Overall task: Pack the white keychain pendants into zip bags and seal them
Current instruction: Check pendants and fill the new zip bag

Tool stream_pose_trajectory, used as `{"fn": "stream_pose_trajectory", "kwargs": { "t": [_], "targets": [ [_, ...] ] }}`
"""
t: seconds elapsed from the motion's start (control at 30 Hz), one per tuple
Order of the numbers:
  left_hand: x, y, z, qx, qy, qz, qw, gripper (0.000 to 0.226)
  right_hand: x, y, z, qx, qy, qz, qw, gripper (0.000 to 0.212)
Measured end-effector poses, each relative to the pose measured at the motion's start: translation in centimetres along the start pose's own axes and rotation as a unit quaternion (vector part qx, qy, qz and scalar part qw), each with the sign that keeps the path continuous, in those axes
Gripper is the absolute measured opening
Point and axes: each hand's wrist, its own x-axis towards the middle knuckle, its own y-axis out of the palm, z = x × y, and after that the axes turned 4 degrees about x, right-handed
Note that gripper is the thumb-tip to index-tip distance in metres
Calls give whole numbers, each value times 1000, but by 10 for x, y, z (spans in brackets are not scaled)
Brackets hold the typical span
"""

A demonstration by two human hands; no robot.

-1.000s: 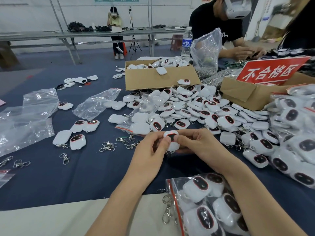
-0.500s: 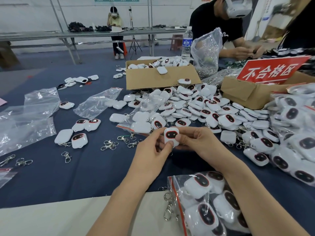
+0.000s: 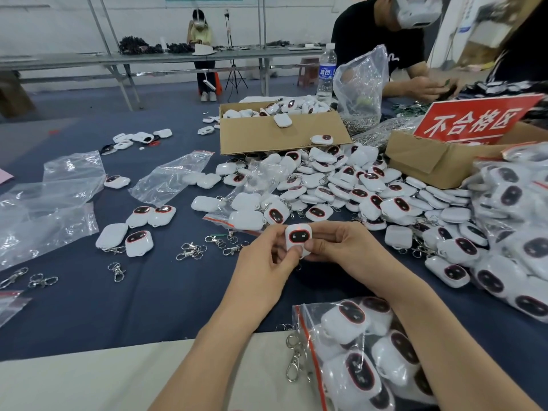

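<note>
Both hands hold one white keychain pendant [image 3: 298, 238] upright above the blue table, its dark oval face toward me. My left hand [image 3: 264, 268] pinches its left and lower edge; my right hand [image 3: 344, 247] grips its right side from behind. A zip bag [image 3: 355, 351] holding several pendants lies near the table's front edge under my right forearm, a metal clasp [image 3: 293, 363] sticking out of its red-striped mouth. A large heap of loose pendants [image 3: 341, 185] lies behind my hands.
Empty zip bags [image 3: 172, 179] and loose metal clasps [image 3: 192, 252] lie at the left. Filled bags [image 3: 510, 232] pile up at the right. Two cardboard boxes [image 3: 278, 137] stand behind, one with a red sign [image 3: 474, 120]. A person works across the table.
The pendant has been raised and turned upright, so its dark face now points at me. Both hands stayed on it and shifted slightly up.
</note>
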Motion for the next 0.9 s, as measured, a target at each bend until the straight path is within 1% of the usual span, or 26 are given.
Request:
{"fn": "stream_pose_trajectory", "kwargs": {
  "t": [0.1, 0.2, 0.3, 0.57, 0.67, 0.73, 0.83, 0.9],
  "targets": [
    [0, 1, -1, -12, -9, -10, 1000, 19, 1, 0, 0, 1, -3, -2, 1000, 23],
    [0, 1, -3, -27, -15, -39, 999, 20, 2, 0, -2, -11, -1, -8, 1000, 19],
    [0, 0, -8, -25, -7, -64, 998, 29, 2, -1, -2, -47, 10, -10, 999, 18],
    [0, -1, -11, -38, -30, -72, 996, 30, 0, 1, 2, -44, 27, 2, 999, 22],
    [0, -1, -12, -45, -29, -73, 996, 28, -1, 2, 2, -41, 27, -2, 999, 19],
    [-1, -1, -13, -45, -22, -77, 996, 27, -1, 2, 3, -34, 23, -2, 999, 17],
    [-1, 0, -12, -20, 11, -82, 996, 31, -3, 3, 6, -17, 13, 7, 1000, 28],
    [-1, 0, -11, -5, 27, -82, 996, 32, -4, 3, 8, -10, 10, 9, 1000, 28]
  ]
}}
